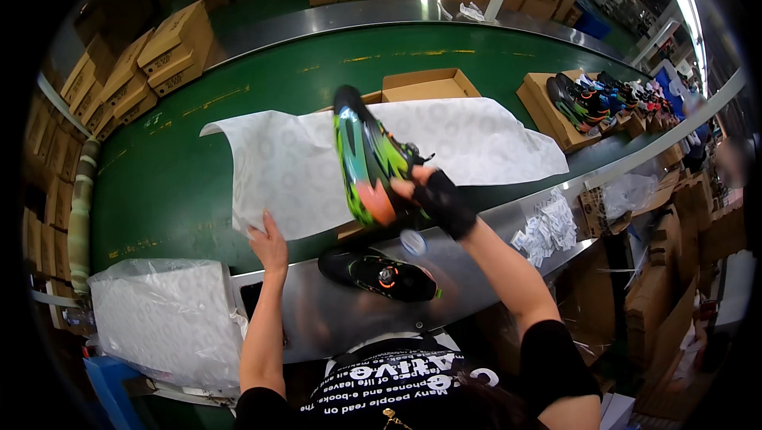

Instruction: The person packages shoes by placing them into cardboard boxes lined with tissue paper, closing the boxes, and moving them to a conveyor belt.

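Note:
My right hand (440, 200), in a black fingerless glove, grips a multicoloured shoe (369, 160) by its heel end. The shoe is tilted over the white tissue paper (278, 160), toe pointing away from me, slightly blurred. My left hand (270, 246) is bare, fingers stretched out at the near left edge of that paper. Under the paper is an open cardboard shoebox (429, 83), mostly covered. A second, dark shoe (381, 274) with orange and green accents lies on the metal ledge (317, 315) close to my body. A small round whitish object (413, 242) shows beside it.
Stacked shoeboxes (175, 49) stand far left on the green conveyor belt (175, 184). Boxes of shoes (579, 105) line up at right, behind a slanting rail. White slips (548, 228) are heaped on the ledge. Plastic-wrapped tissue sheets (167, 319) lie at near left.

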### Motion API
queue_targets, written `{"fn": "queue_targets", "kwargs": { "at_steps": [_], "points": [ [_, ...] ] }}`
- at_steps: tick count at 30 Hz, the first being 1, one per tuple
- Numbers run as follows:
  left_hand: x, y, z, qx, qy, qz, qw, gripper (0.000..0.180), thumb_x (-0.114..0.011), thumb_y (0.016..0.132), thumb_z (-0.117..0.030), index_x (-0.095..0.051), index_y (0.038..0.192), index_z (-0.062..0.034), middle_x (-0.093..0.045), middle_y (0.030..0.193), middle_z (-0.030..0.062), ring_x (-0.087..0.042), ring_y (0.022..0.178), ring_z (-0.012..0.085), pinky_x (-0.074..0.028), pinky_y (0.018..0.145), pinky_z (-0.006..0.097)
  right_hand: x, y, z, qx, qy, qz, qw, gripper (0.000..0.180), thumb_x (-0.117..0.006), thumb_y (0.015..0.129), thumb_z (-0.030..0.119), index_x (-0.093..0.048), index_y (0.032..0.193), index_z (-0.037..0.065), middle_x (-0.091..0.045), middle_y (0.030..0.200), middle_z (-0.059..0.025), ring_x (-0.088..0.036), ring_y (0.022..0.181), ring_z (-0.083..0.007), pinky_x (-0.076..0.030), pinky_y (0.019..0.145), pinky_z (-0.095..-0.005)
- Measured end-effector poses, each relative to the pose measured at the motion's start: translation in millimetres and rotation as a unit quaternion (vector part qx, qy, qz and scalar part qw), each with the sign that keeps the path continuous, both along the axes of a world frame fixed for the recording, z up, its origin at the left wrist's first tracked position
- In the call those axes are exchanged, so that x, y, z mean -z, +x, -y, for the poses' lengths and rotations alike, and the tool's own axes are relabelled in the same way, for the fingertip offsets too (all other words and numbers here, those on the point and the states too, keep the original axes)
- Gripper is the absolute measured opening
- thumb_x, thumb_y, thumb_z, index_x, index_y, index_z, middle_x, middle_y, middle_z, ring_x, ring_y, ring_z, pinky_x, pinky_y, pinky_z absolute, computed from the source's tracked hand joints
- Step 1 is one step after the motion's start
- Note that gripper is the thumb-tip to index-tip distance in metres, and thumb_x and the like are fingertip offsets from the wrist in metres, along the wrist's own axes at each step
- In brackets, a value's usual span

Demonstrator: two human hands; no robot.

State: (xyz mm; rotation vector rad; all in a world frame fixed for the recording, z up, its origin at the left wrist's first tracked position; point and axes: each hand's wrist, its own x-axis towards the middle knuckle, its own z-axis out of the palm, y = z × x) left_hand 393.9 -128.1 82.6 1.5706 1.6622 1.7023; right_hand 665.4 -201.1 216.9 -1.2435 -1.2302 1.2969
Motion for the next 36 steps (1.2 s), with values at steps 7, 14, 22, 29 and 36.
{"fn": "queue_targets", "kwargs": {
  "at_steps": [7, 14, 22, 29, 36],
  "points": [
    [-46.7, 54.6, 15.8, 0.217, -0.028, -0.138, 0.966, 0.025, -0.055, 0.080, -0.013, -0.051, 0.096, 0.0063, -0.055, 0.092, 0.0210, -0.054, 0.085, 0.0306, -0.041, 0.075, 0.036, 192.1, -46.6, -118.1, 0.112, 0.273, 0.257, 0.920, 0.013, -0.063, 0.062, 0.015, -0.051, 0.057, 0.011, -0.039, 0.047, -0.0062, -0.041, 0.044, -0.0224, -0.039, 0.075, -0.0421],
    [-17.8, 65.6, -31.8, 0.469, -0.242, 0.125, 0.840, 0.041, -0.048, 0.082, -0.041, -0.052, 0.088, -0.0001, -0.049, 0.116, 0.0144, -0.048, 0.103, 0.0227, -0.037, 0.085, 0.034, 176.1, -42.7, -97.2, -0.101, 0.015, 0.450, 0.887, 0.043, -0.058, 0.068, 0.033, -0.047, 0.101, 0.008, -0.042, 0.107, -0.0176, -0.038, 0.103, -0.0305, -0.027, 0.087, -0.0518],
    [-4.5, 115.6, -68.0, 0.298, -0.065, -0.536, 0.787, 0.050, -0.064, 0.067, -0.034, -0.056, 0.104, -0.0022, -0.047, 0.116, 0.0169, -0.042, 0.110, 0.0318, -0.013, 0.098, 0.056, 116.7, 94.3, -29.9, -0.001, -0.154, 0.510, 0.846, 0.049, -0.051, 0.074, 0.037, -0.044, 0.113, 0.008, -0.044, 0.112, -0.0194, -0.040, 0.109, -0.0302, -0.026, 0.087, -0.0546],
    [-2.2, 91.0, -64.8, 0.267, -0.121, -0.496, 0.817, 0.061, -0.069, 0.061, -0.032, -0.051, 0.110, -0.0005, -0.047, 0.111, 0.0198, -0.042, 0.107, 0.0325, -0.021, 0.095, 0.055, 117.1, 99.0, 71.0, 0.302, 0.136, 0.411, 0.849, 0.027, -0.056, 0.077, 0.025, -0.056, 0.093, 0.005, -0.057, 0.092, -0.0105, -0.056, 0.080, -0.0257, -0.043, 0.072, -0.0346],
    [-36.7, 94.9, 61.0, 0.605, -0.005, -0.268, 0.750, 0.070, -0.074, 0.057, -0.043, -0.051, 0.104, 0.0034, -0.051, 0.107, 0.0190, -0.052, 0.097, 0.0317, -0.043, 0.082, 0.035, 159.5, 66.2, 140.2, 0.049, -0.370, -0.045, 0.927, 0.056, -0.051, 0.081, 0.044, -0.042, 0.118, 0.003, -0.057, 0.093, -0.0089, -0.057, 0.079, -0.0151, -0.046, 0.066, -0.0252]
  ]
}}
